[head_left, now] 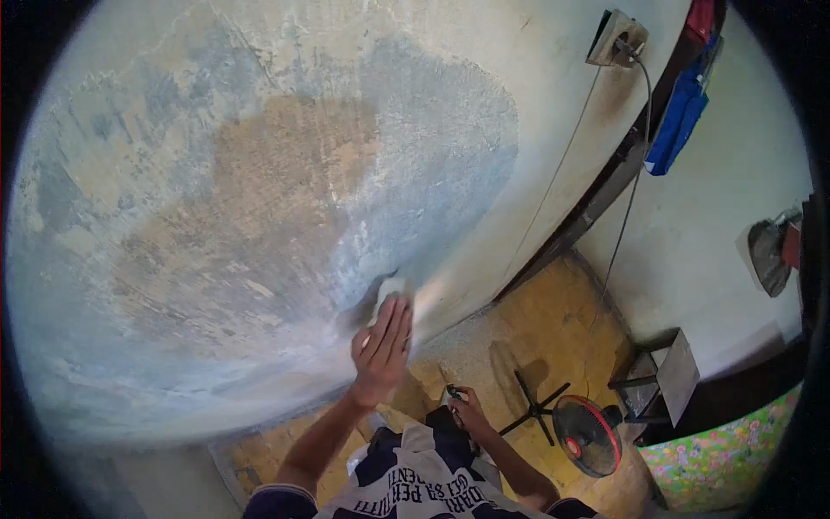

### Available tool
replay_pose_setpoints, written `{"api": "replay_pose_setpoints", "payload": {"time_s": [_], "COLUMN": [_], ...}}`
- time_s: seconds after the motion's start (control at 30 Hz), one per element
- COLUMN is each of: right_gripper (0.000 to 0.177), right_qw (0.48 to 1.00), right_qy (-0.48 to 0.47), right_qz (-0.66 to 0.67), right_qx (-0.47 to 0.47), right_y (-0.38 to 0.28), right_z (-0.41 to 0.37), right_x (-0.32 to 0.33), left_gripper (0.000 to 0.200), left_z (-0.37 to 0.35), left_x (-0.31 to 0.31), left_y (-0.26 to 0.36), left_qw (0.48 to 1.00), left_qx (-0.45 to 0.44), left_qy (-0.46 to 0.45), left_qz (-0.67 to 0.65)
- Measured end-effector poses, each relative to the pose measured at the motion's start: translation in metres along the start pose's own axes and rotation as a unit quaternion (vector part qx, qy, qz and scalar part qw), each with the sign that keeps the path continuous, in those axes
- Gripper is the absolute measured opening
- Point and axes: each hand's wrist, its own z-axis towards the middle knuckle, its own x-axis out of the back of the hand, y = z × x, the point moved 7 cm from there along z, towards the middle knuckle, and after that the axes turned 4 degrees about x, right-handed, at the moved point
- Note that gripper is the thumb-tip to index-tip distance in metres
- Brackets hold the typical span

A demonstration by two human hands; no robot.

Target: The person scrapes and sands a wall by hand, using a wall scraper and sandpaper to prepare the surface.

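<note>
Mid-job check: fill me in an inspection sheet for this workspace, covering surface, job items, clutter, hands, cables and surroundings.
Surface: wall patchy, with a rough tan area amid blue-grey and pale coating.
Job items: white pad against the wall; small dark-ended object, type unclear.
Clutter: red-rimmed fan and small table on the yellowish floor.
Hands: left hand holds the pad to the wall; right hand grips the dark-ended object, lower down.
Cables: grey cable hangs from the wall socket toward the floor; its far end is hard to trace.
Surroundings: blue item hanging upper right; flowered fabric lower right.
</note>
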Motion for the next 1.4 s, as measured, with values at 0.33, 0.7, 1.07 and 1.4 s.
{"api": "replay_pose_setpoints", "payload": {"time_s": [0.33,0.7,1.07,1.4], "right_gripper": [0.039,0.030,0.037,0.038], "right_qw": [0.998,0.999,0.886,0.756], "right_qy": [-0.005,-0.045,-0.002,-0.264], "right_qz": [0.063,0.014,-0.217,-0.335], "right_qx": [0.019,0.017,0.409,0.496], "right_y": [0.001,-0.039,-0.155,-0.209], "right_z": [0.023,0.045,0.000,-0.023], "right_x": [0.055,0.069,0.033,-0.040], "left_gripper": [0.054,0.058,0.037,0.038], "left_z": [-0.093,-0.096,-0.134,-0.150], "left_x": [-0.207,-0.135,-0.106,-0.056], "left_y": [0.025,0.039,0.001,-0.025], "left_qw": [0.924,0.953,0.915,0.925], "left_qx": [-0.057,-0.020,0.178,0.224], "left_qy": [-0.359,-0.296,-0.335,-0.288], "left_qz": [0.117,-0.055,-0.136,-0.110]}}
